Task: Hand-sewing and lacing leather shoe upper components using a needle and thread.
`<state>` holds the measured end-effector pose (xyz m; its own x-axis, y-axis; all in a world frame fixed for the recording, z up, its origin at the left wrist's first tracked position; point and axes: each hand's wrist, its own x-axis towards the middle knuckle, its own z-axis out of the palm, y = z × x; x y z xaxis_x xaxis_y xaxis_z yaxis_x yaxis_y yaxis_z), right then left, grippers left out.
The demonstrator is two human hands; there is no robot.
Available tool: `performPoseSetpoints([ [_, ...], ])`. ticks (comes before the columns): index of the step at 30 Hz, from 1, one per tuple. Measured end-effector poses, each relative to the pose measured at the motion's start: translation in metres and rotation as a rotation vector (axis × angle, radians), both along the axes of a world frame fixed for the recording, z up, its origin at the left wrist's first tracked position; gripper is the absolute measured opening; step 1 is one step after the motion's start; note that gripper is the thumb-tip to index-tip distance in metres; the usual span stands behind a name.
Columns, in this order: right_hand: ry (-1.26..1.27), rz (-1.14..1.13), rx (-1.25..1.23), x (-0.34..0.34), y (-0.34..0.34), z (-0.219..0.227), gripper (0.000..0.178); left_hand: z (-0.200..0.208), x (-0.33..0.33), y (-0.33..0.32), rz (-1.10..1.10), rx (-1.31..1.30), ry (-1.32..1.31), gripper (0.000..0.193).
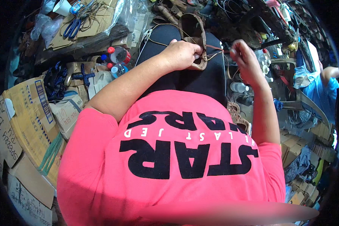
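"Looking at the head view, where is the work?"

"The brown shoe (193, 27) rests on the lap, opening upward. The left hand (182, 55) is bent closed over its side, gripping the edge. The right hand (246, 57) is off to the right, fingers curled in; I can't tell how tightly, or whether they grip the thin cord (214, 55) running that way."

"How would you do this well?"

"It looks like stitching. I'd brace the shoe against the thighs, draw the cord evenly outward, and keep the loose loop on the left from snagging."

"And the count?"

"One shoe in hand, two hands, one pair of blue-handled scissors (72, 28), one white cup (62, 7), and at least two bottles (119, 55) beside the left leg."
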<state>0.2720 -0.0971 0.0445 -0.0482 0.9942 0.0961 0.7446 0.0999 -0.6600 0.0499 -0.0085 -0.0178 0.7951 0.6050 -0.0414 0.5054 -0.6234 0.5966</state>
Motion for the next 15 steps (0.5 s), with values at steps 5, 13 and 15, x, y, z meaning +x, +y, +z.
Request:
performPoseSetpoints([
  [5,-0.481,-0.010,0.050,0.027,0.036,-0.035,0.007,0.002,0.004,0.000,-0.024,0.015,-0.027,0.019],
  [13,-0.760,0.437,0.211,-0.024,0.024,-0.004,0.013,0.009,0.000,0.000,-0.047,0.080,0.044,0.018],
  [15,-0.783,0.497,0.074,-0.027,0.028,-0.009,0.017,0.015,-0.004,0.000,-0.082,0.118,0.040,0.016],
])
